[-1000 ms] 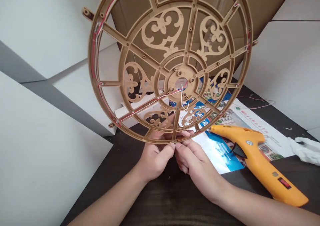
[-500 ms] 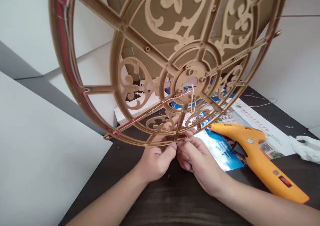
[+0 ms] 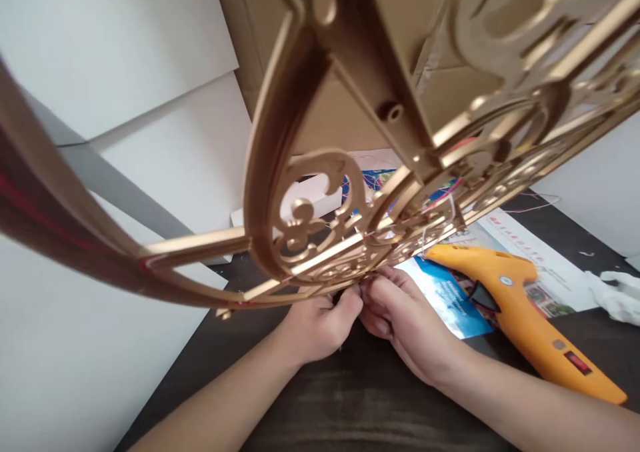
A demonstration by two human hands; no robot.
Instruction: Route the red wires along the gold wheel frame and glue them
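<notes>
Gold frame point(image 3: 370, 72) is up off the dark table point(image 3: 380, 399), tilted, left side of its rim looming at the camera; its low edge sits in both hands, over mid-table. Left hand point(image 3: 325, 325): closed, thumb and fingers pinching the rim. Right hand point(image 3: 400, 312): curled just beside it, looks clamped on the rim too; fingertips partly hidden, can't tell if a wire's pinched there. Red wire point(image 3: 35, 209) runs in the rim channel, white wire loop point(image 3: 453, 211) hangs near the hub. Glue gun point(image 3: 505, 292) lies toward table's right edge, nose over the brochure point(image 3: 460, 312). My read: hands this close give poor leverage. Spread them, turn slowly, keep wires seated and clear of the nozzle.
</notes>
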